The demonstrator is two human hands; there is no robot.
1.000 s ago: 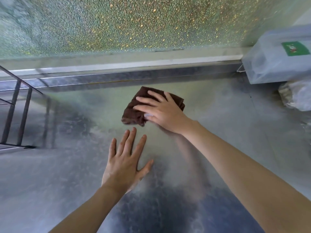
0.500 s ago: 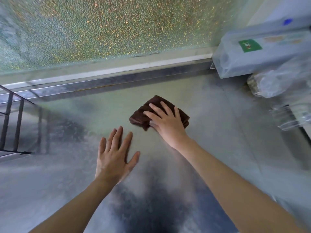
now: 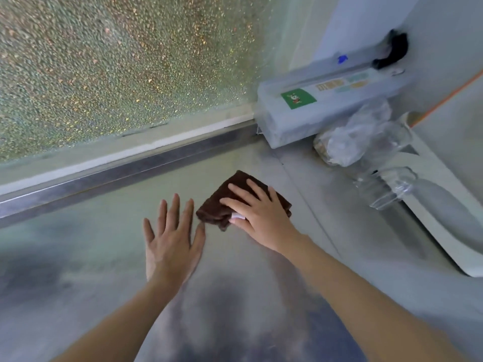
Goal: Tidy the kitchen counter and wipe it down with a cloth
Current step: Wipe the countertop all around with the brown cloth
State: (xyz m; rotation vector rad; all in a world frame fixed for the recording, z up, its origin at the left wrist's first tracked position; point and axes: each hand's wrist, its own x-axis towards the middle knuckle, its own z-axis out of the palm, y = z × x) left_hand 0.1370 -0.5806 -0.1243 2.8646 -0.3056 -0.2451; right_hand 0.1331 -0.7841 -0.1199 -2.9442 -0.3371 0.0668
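Wiping stroke, head view. Your right hand (image 3: pixel 257 215) lies flat on the folded brown cloth (image 3: pixel 222 207), fingers straight and slightly spread, pressing it onto the steel table (image 3: pixel 99 246); it bears down on the cloth without gripping it. The cloth sits just short of the back rail (image 3: pixel 130 168) below the textured glass pane (image 3: pixel 117 61), about mid-width of the view. Your left hand (image 3: pixel 172 241) rests open, palm down, on the bare table just beside the cloth's near corner, holding nothing. To wipe well, keep the palm as well as the fingers over the cloth so that the pressure spreads evenly and the folds do not bunch or roll under the hand. Work in overlapping passes and carry each one right up to the rail, where grime probably collects. Mind the right side: a wrapped pale box (image 3: pixel 326 105), a clear plastic bag (image 3: pixel 350 142) and a clear glass jar (image 3: pixel 384 186) stand near, and a long sweep could likely knock the jar. Use the left hand as a brace only, and lift it before the cloth passes beneath.
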